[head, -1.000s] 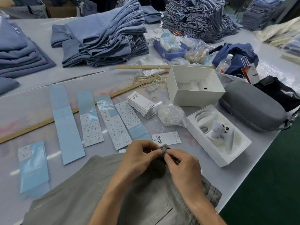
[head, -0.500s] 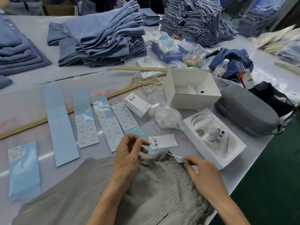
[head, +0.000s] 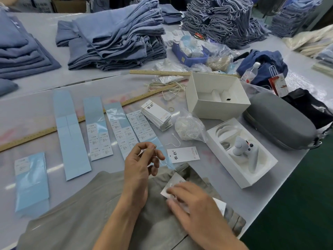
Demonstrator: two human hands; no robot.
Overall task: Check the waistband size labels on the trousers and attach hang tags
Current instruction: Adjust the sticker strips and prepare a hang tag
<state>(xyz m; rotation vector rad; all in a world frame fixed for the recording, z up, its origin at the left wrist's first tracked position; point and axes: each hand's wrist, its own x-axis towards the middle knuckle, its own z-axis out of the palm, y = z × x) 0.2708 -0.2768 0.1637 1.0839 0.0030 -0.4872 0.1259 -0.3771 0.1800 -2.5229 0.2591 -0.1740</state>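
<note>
Left hand: the left hand (head: 142,165) is raised over the waistband, thumb and forefinger pinching one end of a thin hang-tag string (head: 166,162); the other fingers are loosely curled.
Right hand: the right hand (head: 191,201) lies with its fingers on a white hang tag (head: 173,183) on the trousers. The motion blur is heavy, so I cannot tell if it pinches the tag or only presses it.
Trousers: the grey-green trousers (head: 100,204) lie flat at 6 o'clock on the table (head: 225,177), their waistband at the end nearest the table's right edge.
Trousers' axis: the long axis seems to run from about 8 o'clock to 3 o'clock, legs off toward the lower left and waistband toward the lower right, belt loops just past the right hand.
Tag's axis: the tag's long side slants from about 11 o'clock to 4 o'clock, its far corner pointing at the string.
String: it runs from the left fingertips down toward 4 o'clock, to the waistband edge near the tag.
Spare tag: a second loose hang tag (head: 183,154) lies at 1 o'clock from the left hand, with a stack of hang tags (head: 156,114) farther up.
Risk, string: it is fine and held only at the tip, so a hard pull could slip it from the pinch or draw it back out of the loop.
Risk, tag: if the right hand slides, the tag could shift, and the string would then miss its hole.
Risk, size: the size-sticker sheets (head: 124,134) lie close together, so picking the wrong number seems easy.
</note>
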